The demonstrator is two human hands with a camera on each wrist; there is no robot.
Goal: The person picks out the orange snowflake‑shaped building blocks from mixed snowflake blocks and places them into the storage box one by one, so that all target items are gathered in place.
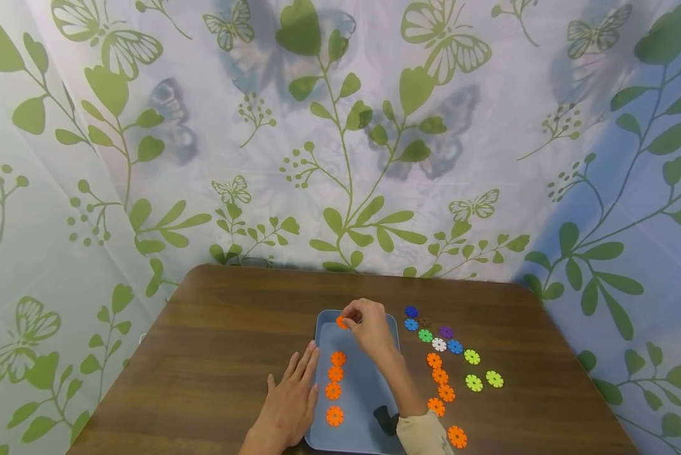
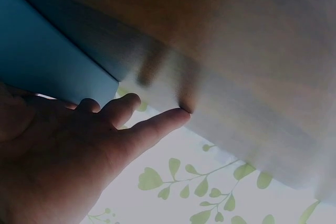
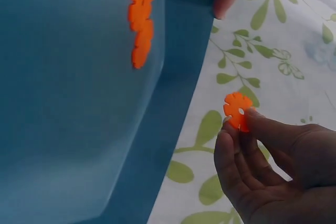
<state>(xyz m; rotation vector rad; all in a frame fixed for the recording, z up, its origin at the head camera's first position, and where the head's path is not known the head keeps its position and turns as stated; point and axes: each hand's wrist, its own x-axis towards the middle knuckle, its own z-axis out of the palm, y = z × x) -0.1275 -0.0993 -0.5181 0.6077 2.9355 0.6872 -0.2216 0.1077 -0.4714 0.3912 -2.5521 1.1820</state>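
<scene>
Between thumb and fingers, my right hand (image 1: 367, 325) pinches an orange notched disc (image 3: 238, 110) over the far end of a blue-grey tray (image 1: 363, 379). Several like orange discs (image 1: 333, 390) lie in a column along the tray's left side. My left hand (image 1: 288, 401) lies with straight fingers on the table, its fingertips at the tray's left edge. In the left wrist view the left hand (image 2: 79, 156) shows extended fingers beside the tray (image 2: 47, 51).
Right of the tray, more orange discs (image 1: 439, 375) form a line on the brown table (image 1: 232, 328). Near them lie yellow-green discs (image 1: 474, 383), a white disc (image 1: 439, 344), and blue, green, purple and brown ones. A floral cloth (image 1: 340, 158) hangs behind the table.
</scene>
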